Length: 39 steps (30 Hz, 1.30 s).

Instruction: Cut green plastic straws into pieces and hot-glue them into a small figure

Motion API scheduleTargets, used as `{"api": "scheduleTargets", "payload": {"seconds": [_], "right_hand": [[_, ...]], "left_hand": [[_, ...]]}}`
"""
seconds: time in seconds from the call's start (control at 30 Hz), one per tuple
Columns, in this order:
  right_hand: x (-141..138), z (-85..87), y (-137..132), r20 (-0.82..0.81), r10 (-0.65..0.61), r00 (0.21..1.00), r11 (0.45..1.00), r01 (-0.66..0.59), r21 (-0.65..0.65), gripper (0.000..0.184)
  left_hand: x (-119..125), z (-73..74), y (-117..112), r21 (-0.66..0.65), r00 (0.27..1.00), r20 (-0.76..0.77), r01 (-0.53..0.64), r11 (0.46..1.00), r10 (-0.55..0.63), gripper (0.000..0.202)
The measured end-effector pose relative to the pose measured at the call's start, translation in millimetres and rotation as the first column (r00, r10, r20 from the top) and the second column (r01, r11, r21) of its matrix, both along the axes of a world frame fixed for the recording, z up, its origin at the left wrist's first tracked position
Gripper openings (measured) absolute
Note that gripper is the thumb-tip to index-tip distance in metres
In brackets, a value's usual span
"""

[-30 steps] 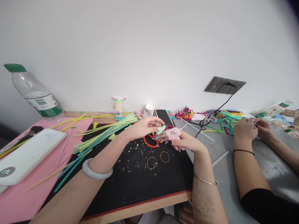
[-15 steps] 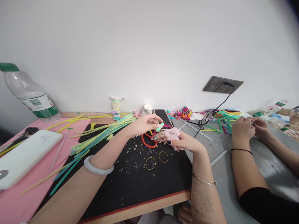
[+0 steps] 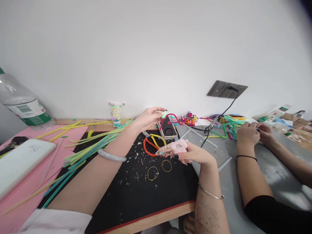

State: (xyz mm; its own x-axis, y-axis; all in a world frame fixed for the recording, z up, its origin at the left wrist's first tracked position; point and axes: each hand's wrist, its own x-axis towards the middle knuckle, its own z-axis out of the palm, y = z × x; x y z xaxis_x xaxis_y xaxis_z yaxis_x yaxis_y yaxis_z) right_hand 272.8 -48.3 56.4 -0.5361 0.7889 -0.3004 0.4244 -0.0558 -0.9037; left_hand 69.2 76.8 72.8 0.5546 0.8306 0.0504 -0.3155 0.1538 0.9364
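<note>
My left hand (image 3: 148,118) is raised above the black mat (image 3: 136,185), its fingertips pinched on a small mint-green piece (image 3: 164,114). My right hand (image 3: 192,153) rests lower and grips a pale pink phone case (image 3: 175,147) with coloured decorations at its left end. Between the hands lie an orange and a yellow pipe-cleaner loop (image 3: 151,145) and a phone (image 3: 167,127) lying flat. Two thin gold rings (image 3: 159,169) sit on the mat just below the case.
A bundle of green, yellow and blue pipe cleaners (image 3: 92,146) fans out at left over a pink sheet (image 3: 26,182). A white device (image 3: 20,161), a plastic bottle (image 3: 23,105), a small figure (image 3: 116,111). Another person's hands (image 3: 253,135) work at right by coloured pipe cleaners; a cable (image 3: 219,115) runs to a wall socket.
My left hand has lifted up and away from the pink case with the green piece in its fingertips. The view has shifted a little rightward. My right hand keeps the case.
</note>
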Motion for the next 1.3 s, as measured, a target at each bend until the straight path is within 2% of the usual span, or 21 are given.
{"api": "scheduleTargets", "payload": {"seconds": [0.1,0.17,0.27,0.33,0.4,0.5,0.63,0.73,0.87,1.0,1.17,1.3], "right_hand": [[1.2,0.0,-1.3,-0.009,-0.013,1.0,1.0,0.013,-0.006,0.049],[3.1,-1.9,-1.2,0.001,-0.023,1.0,1.0,0.023,-0.017,0.05],[5.9,-5.9,-0.5,0.017,-0.037,0.999,0.999,0.037,-0.023,0.048],[6.6,-7.9,-0.1,0.023,-0.062,0.998,0.998,0.062,-0.01,0.047],[6.2,-8.3,0.1,0.025,-0.094,0.995,0.995,0.093,0.018,0.046],[4.0,-6.6,0.6,0.004,-0.172,0.985,0.982,0.171,0.084,0.045],[-2.6,-6.4,4.4,-0.132,-0.335,0.933,0.918,0.355,0.176,0.046],[-13.1,-10.3,9.4,-0.256,-0.396,0.882,0.87,0.449,0.201,0.048],[-32.8,-16.4,13.9,-0.27,-0.333,0.904,0.883,0.399,0.247,0.051],[-48.0,-23.1,14.5,-0.195,-0.28,0.94,0.915,0.323,0.244,0.05],[-54.0,-33.4,12.7,-0.114,-0.277,0.954,0.93,0.296,0.219,0.043],[-54.2,-37.2,10.3,-0.082,-0.265,0.961,0.933,0.277,0.228,0.042]], "left_hand": [[25.8,12.5,3.1,0.033,0.994,0.103,0.027,0.999,-0.031,0.022],[41.4,17.6,5.2,0.058,0.988,0.151,0.002,0.998,-0.011,0.025],[56.2,17.2,8.8,0.121,0.982,0.024,-0.189,0.974,0.187,0.024],[57.5,13.3,10.5,0.152,0.947,-0.043,-0.309,0.939,0.318,0.023],[50.7,8.3,10.1,0.124,0.914,-0.068,-0.389,0.913,0.399,0.022],[26.0,-0.2,2.7,0.052,0.897,-0.063,-0.436,0.899,0.438,0.022],[-20.5,-17.1,-23.2,-0.051,0.937,0.058,-0.341,0.939,0.344,0.026],[-50.8,-32.8,-49.4,-0.171,0.956,0.041,-0.281,0.944,0.292,0.029],[-76.4,-52.6,-77.8,-0.273,0.966,0.028,-0.241,0.931,0.258,0.028],[-85.9,-67.0,-93.2,-0.318,0.974,0.021,-0.209,0.925,0.227,0.028],[-85.1,-73.2,-102.3,-0.336,0.986,0.035,-0.142,0.931,0.163,0.028],[-85.0,-73.9,-104.2,-0.335,0.983,0.019,-0.165,0.928,0.182,0.029]]}}
